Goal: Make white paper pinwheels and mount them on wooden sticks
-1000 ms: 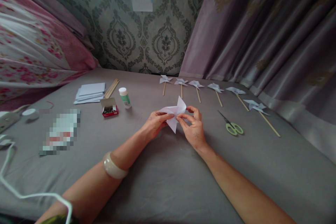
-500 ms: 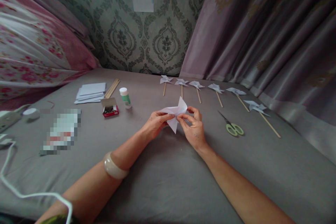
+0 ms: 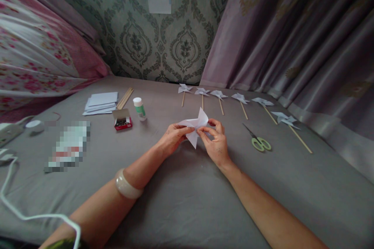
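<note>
A white paper pinwheel [image 3: 193, 138] is held up between both hands over the grey sheet, its folded blades pointing outward. My left hand [image 3: 173, 138] pinches it from the left, with the thumb lying toward the centre. From the right, my right hand [image 3: 216, 144] grips it, thumb and index fingertip close together near the middle. Whether a pin sits under the fingertips is too small to tell. No stick shows on this pinwheel. Green-handled scissors [image 3: 261, 143] lie to the right of my right hand.
Several finished pinwheels on sticks [image 3: 241, 100] lie in a row behind and right. On the left are stacked paper [image 3: 101, 102], wooden sticks [image 3: 125, 98], a red box of small metal pieces [image 3: 122, 123], a glue stick [image 3: 139, 109], a blurred packet [image 3: 68, 146] and a white cable [image 3: 37, 215].
</note>
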{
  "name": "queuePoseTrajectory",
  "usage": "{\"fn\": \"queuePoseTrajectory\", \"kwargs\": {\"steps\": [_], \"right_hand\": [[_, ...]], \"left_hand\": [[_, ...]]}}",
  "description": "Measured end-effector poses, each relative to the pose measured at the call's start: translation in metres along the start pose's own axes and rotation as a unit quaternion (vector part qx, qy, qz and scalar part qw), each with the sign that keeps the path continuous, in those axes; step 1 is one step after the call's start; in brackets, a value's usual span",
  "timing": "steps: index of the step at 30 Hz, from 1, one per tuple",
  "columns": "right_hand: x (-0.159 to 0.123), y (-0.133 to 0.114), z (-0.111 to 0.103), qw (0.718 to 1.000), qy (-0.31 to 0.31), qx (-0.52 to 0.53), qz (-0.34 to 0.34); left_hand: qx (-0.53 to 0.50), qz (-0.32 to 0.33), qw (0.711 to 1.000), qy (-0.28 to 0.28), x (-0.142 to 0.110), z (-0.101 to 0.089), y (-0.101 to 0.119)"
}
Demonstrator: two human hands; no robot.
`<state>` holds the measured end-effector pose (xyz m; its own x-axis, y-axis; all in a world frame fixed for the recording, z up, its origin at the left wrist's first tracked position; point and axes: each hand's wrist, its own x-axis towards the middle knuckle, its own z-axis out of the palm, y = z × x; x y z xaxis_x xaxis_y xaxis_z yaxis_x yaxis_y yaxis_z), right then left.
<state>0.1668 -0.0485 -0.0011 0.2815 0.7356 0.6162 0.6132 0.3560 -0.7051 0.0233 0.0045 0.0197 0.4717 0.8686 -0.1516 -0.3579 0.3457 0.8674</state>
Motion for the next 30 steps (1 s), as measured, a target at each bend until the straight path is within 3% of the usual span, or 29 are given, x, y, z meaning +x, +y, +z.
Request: {"fn": "queuePoseTrajectory", "kwargs": {"steps": [16,30], "right_hand": [[0.0011,0.0,-0.0005,1.0,-0.003,0.003,0.006],[0.0018,0.0003,-0.0006,0.999,-0.016,0.034,0.04]], "left_hand": [[0.01,0.002,1.0,-0.008,0.0003,-0.0005,0.0],[0.054,0.058,0.996,-0.034,0.0001,-0.0021,-0.0036]]}}
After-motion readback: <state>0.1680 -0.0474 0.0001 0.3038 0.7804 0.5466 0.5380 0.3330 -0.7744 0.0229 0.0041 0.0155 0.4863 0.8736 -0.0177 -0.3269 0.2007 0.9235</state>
